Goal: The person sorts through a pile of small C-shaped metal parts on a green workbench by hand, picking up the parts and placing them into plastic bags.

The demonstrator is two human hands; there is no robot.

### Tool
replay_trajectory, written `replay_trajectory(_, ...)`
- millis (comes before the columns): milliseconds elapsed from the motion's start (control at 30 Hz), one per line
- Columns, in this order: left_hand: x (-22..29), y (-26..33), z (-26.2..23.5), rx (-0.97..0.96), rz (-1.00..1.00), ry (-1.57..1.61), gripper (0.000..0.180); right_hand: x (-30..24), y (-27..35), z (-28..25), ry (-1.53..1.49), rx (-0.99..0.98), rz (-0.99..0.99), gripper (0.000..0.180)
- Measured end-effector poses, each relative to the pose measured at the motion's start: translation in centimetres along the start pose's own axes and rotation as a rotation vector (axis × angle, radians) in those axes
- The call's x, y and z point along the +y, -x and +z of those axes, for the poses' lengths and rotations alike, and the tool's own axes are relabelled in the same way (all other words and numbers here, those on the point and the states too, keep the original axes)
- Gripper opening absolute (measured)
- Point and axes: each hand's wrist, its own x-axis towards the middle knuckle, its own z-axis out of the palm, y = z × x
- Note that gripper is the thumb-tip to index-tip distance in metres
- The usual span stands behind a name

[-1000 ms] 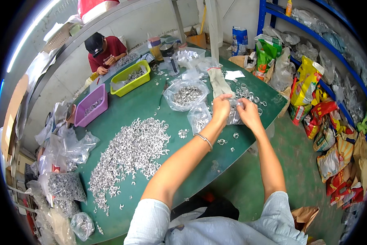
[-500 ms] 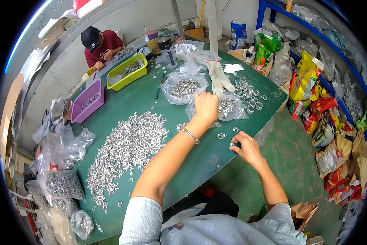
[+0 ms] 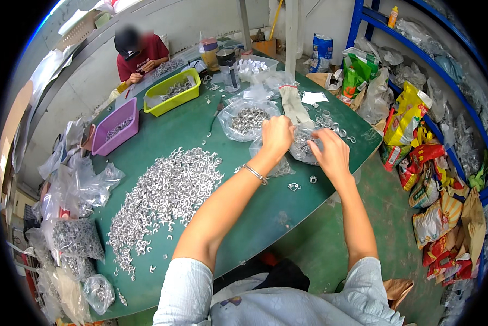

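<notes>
We find both hands at a clear bag of metal rings on the green table. The left hand is closed on the bag's near-left edge, fingers curled together over the plastic. The right hand rests on the bag's right side with its fingers bent into the opening; we cannot tell whether they pinch plastic or a ring.

Against the frame half a second back, the right hand has come up from the table edge, where it was handling a loose ring, and now meets the left at the bag. The left hand has stayed on the bag and shifted only slightly. The bracelet remains on the left wrist.

Just below the grip, two loose rings lie on the table, apart from the bag. Beyond the grip, a second bag of rings lies open, touching or nearly touching the held one. To the right of the grip, scattered rings lie near a white glove. Well to the left of the grip sits the large pile of metal parts. Farther beyond, a yellow tray and a pink tray hold more parts, and another person works at the far end.
</notes>
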Motion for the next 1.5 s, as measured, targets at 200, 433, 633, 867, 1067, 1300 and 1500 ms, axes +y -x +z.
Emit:
replay_trajectory(200, 0.4, -0.9, 0.2, 0.056, -0.136, 0.164, 0.016, -1.6, 1.4, -0.5, -0.184, 0.019, 0.121, 0.011)
replay_trajectory(433, -0.2, -1.9, 1.8, 0.118, -0.249, 0.265, 0.016, -4.4, 9.0, 0.2, -0.161, 0.097, 0.23, 0.017)
replay_trajectory(633, -1.2, -1.3, 1.6, 0.059, -0.262, 0.26, 0.016, -3.1, 10.3, 2.4, 0.052, -0.26, 0.09, 0.025)
replay_trajectory(867, -1.8, 0.8, -0.4, 0.013, -0.078, 0.141, 0.022, -3.1, 9.8, 2.6, 0.031, -0.222, 0.042, 0.011)
replay_trajectory(1067, -3.1, 3.4, -3.9, 0.199, 0.087, 0.342, 0.023, -5.6, 8.6, 2.3, -0.305, -0.19, 0.1, 0.011)
replay_trajectory(1300, -7.0, 8.6, -9.3, 0.144, -0.239, 0.463, 0.02, -10.3, 7.2, 8.6, -0.16, -0.267, -0.148, 0.012)
replay_trajectory(1500, -11.0, 15.2, -8.7, 0.09, -0.196, 0.301, 0.024, -11.4, 7.5, 10.9, 0.008, -0.292, -0.246, 0.023)
